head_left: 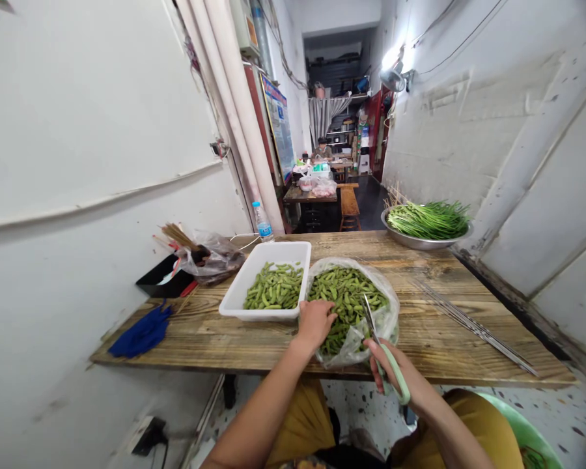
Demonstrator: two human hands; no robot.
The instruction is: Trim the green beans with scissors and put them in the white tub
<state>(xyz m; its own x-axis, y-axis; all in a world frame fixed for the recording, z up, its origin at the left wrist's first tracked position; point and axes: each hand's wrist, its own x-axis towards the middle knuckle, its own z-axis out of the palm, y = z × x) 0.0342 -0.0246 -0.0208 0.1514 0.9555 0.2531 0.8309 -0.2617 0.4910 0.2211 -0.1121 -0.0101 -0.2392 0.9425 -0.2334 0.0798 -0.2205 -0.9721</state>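
Left hand (316, 320), fingers curled, reaches into the plastic bag of pods (348, 301) at lower centre of frame. Right hand (395, 372) grips green-handled scissors (383, 355) just beside it. White tray (268, 281) adjoins the bag on the wooden worktop (439, 326).

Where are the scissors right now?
In the head view, the scissors are in the right hand at the table's near edge, blades pointing up over the bag of green pods, right of the left hand.
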